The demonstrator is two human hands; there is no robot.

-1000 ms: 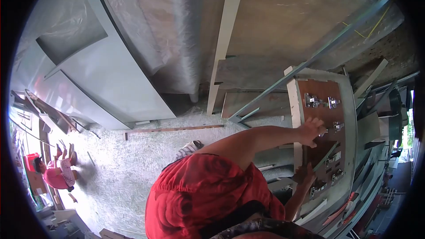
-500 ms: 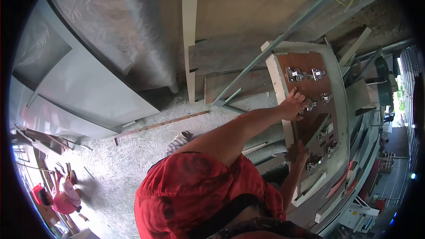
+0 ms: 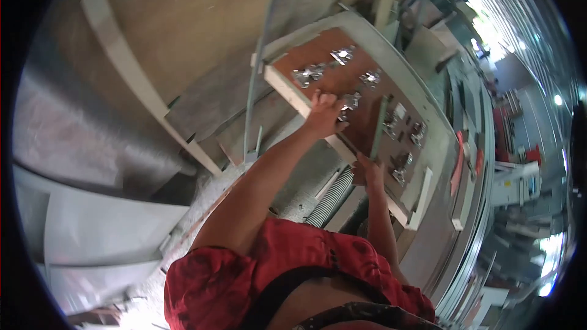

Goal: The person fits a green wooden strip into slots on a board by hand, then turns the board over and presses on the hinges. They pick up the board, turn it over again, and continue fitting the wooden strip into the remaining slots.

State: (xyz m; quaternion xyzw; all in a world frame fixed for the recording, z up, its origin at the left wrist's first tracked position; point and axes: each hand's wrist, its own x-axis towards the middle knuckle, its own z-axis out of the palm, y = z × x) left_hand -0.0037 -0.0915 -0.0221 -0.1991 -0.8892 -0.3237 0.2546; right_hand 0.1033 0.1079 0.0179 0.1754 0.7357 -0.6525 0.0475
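A brown panel (image 3: 330, 43) bears several shiny metal hinges (image 3: 310, 75) in two rows. At its near edge is my left hand (image 3: 327, 115), its fingers curled and closed on a hinge (image 3: 350, 102) in the row nearer me. Lower right, my right hand (image 3: 370, 170) grips the near end of a narrow board (image 3: 379, 128), which stands tilted on edge across the panel. More hinges (image 3: 401, 165) lie beyond this board, beside small dark slots. My right fingertips are partly hidden by the board.
The panel rests on a pale worktop (image 3: 428, 110) with a raised edge. Red-handled tools (image 3: 458, 162) and a wooden strip (image 3: 463, 208) lie to the right. A ribbed hose (image 3: 330, 198) runs below. Large sheets (image 3: 104, 220) lean at the left.
The view has turned and shifted, so the panel appears farther left and more tilted. My left hand remains at a hinge, and my right hand still holds the narrow board.
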